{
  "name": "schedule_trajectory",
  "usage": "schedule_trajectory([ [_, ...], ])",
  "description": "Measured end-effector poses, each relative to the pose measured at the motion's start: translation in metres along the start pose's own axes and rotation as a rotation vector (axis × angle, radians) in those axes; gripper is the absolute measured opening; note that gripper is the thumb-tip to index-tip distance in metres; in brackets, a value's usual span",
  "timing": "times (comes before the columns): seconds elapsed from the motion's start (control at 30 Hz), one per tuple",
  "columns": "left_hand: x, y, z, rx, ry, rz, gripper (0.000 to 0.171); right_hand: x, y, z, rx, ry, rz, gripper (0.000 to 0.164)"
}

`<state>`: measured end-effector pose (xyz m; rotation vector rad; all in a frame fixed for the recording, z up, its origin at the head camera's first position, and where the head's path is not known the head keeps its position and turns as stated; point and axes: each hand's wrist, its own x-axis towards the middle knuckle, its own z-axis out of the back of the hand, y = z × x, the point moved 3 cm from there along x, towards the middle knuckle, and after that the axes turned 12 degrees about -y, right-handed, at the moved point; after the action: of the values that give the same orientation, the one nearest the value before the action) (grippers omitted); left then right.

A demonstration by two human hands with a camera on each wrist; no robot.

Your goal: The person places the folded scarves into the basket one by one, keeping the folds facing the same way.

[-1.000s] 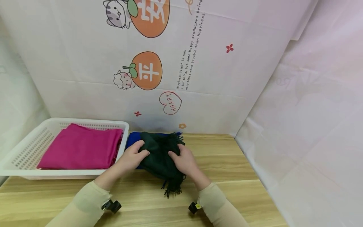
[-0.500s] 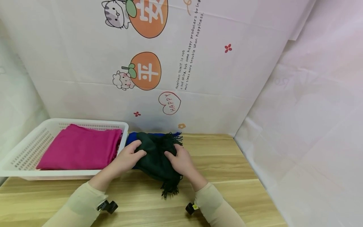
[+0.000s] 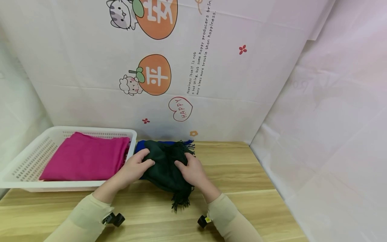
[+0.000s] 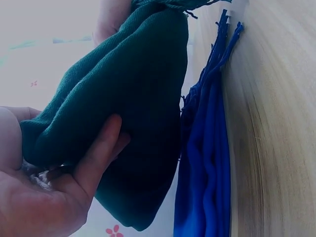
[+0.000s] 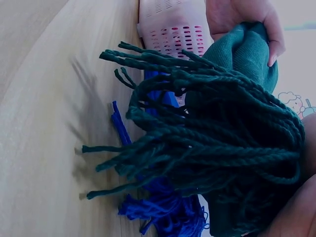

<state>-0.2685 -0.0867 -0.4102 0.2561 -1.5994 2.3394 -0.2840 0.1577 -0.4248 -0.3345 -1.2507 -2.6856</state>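
Note:
A dark green fringed scarf (image 3: 164, 168), folded into a bundle, is held between both hands. My left hand (image 3: 136, 167) grips its left end, thumb on top and fingers beneath, as the left wrist view shows. At the other end my right hand (image 3: 193, 169) grips the scarf beside its tassels (image 5: 212, 143). Under the green scarf lies a folded blue scarf (image 4: 207, 163) on the wooden table; the left wrist view has a gap between the two. The blue fringe (image 5: 163, 202) spreads at the right end.
A white perforated basket (image 3: 121, 183) stands to the left, right beside the blue scarf. Folded magenta cloth (image 3: 86, 158) lies in it. Behind the table (image 3: 235, 174) rises a printed white sheet (image 3: 220, 117), with another white sheet along the right.
Both hands and the green scarf have shifted slightly left in the head view, mostly in the first half second. The grip stays the same.

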Motion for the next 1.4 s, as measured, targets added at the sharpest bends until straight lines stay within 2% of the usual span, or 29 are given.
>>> schedule_trajectory([
  [0.27, -0.001, -0.002, 0.004, -0.015, -0.002, 0.009, 0.023, -0.002, 0.003, -0.003, 0.006, 0.003, 0.009, 0.063],
  [0.6, -0.002, -0.006, 0.008, -0.005, 0.012, 0.024, 0.022, -0.005, 0.005, -0.005, 0.024, 0.017, -0.02, 0.067],
  [0.93, -0.006, -0.007, 0.016, 0.007, 0.004, 0.057, 0.018, -0.005, 0.009, -0.007, 0.052, 0.014, 0.003, 0.06],
  [1.1, -0.007, -0.007, 0.017, 0.015, 0.0, 0.057, 0.017, -0.006, 0.01, -0.01, 0.032, 0.022, -0.003, 0.065],
  [1.4, -0.013, -0.007, 0.029, -0.027, -0.027, 0.075, 0.018, -0.007, 0.02, -0.016, 0.014, 0.016, 0.002, 0.066],
])
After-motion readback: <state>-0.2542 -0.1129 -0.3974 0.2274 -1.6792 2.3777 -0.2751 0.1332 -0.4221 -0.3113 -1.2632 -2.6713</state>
